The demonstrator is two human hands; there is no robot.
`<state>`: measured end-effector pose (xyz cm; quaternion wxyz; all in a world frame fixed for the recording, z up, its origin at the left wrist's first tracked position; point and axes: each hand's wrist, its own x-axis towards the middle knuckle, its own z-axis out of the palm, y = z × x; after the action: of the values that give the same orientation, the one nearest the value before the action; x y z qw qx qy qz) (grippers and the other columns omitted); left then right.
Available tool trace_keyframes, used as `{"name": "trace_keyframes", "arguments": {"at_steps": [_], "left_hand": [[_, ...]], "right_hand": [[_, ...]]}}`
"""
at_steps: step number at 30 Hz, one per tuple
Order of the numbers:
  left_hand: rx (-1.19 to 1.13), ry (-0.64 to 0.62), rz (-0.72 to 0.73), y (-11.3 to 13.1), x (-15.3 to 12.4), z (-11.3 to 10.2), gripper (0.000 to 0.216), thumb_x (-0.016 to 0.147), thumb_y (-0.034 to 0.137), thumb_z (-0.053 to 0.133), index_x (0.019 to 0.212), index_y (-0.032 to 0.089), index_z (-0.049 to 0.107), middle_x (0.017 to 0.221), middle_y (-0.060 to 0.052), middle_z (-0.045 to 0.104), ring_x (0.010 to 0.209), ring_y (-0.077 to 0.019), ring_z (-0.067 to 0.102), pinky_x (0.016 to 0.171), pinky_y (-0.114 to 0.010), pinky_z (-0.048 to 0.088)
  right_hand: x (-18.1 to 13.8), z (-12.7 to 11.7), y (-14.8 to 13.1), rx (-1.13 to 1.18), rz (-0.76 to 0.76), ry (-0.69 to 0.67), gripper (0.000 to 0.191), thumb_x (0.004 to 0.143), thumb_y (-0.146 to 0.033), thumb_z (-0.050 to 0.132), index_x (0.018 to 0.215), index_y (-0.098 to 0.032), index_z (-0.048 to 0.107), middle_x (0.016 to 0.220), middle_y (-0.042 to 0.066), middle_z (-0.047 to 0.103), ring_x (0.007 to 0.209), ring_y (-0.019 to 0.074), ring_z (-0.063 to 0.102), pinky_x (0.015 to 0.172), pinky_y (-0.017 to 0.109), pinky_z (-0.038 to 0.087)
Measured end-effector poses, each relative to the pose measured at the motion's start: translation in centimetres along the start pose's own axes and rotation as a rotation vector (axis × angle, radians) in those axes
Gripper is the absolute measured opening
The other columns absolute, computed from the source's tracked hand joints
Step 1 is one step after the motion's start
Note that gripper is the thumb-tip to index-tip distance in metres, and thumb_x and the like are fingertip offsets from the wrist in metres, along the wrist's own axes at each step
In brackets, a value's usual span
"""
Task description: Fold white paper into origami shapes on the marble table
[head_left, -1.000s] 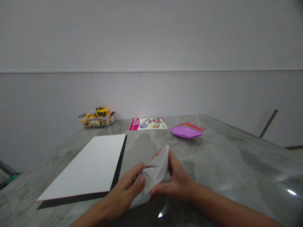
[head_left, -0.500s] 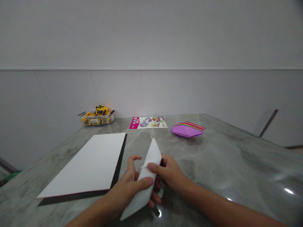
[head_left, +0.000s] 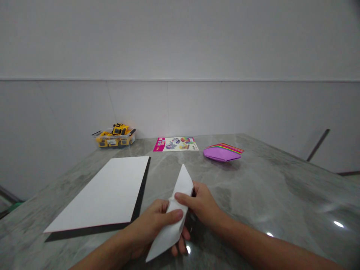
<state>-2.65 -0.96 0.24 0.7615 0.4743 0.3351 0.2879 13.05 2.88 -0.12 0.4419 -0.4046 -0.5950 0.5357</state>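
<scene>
A white folded paper, long and pointed at both ends, is held slanting above the table between my hands. My left hand grips its lower half, the thumb pressed on top and the other fingers curled underneath, some tips showing past the right edge. Farther up, my right hand pinches the right side, its thumb lying across the paper near a small fold at the middle. The underside of the paper and most of the right fingers behind it are hidden.
Left of my hands lies a white sheet or board with a dark edge on the grey marbled table. Farther back are a clear bin of yellow toy vehicles, a printed booklet and a purple folded paper piece with rainbow stripes.
My left index finger, raised beside the paper before, has curled in against its left edge. The paper has shifted very slightly; my right hand keeps its hold.
</scene>
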Motion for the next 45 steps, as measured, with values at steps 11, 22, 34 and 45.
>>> {"name": "trace_keyframes", "arguments": {"at_steps": [11,22,34,45], "left_hand": [[0.157,0.216,0.098,0.8,0.0,-0.3,0.03,0.076,0.035,0.068,0.094,0.011,0.062,0.073,-0.004,0.064,0.061,-0.0141,0.063,0.045,-0.018,0.045],[0.24,0.291,0.027,0.6,0.1,-0.3,0.029,0.068,0.036,0.07,0.07,0.007,0.068,0.055,-0.007,0.065,0.046,-0.011,0.054,0.042,-0.019,0.037],[0.132,0.225,0.164,0.0,0.5,-1.0,0.035,0.079,0.044,0.061,0.082,0.01,0.062,0.049,0.001,0.053,0.037,-0.006,0.043,0.032,-0.014,0.029],[0.33,0.079,0.113,0.0,-0.3,-0.8,0.041,0.077,0.053,0.06,0.073,0.013,0.054,0.051,0.006,0.04,0.036,-0.0035,0.029,0.033,-0.016,0.023]], "right_hand": [[0.5,-0.6,0.3,-0.041,-0.068,0.134,0.031,0.073,-0.04,0.069,0.085,-0.013,0.061,0.068,0.001,0.061,0.052,0.01,0.048,0.044,0.02,0.037],[-0.1,-0.2,0.0,-0.057,-0.145,0.144,0.02,0.079,-0.033,0.063,0.083,-0.014,0.058,0.066,0.0,0.058,0.05,0.0089,0.047,0.044,0.019,0.037],[1.5,-2.2,0.7,0.105,-0.215,-0.196,0.039,0.08,-0.04,0.061,0.111,-0.018,0.052,0.092,0.006,0.058,0.072,0.0158,0.059,0.042,0.02,0.047],[1.1,-1.9,0.2,0.046,-0.184,-0.187,0.025,0.07,-0.01,0.051,0.093,-0.016,0.06,0.078,0.001,0.064,0.061,0.0125,0.058,0.046,0.021,0.048]]}}
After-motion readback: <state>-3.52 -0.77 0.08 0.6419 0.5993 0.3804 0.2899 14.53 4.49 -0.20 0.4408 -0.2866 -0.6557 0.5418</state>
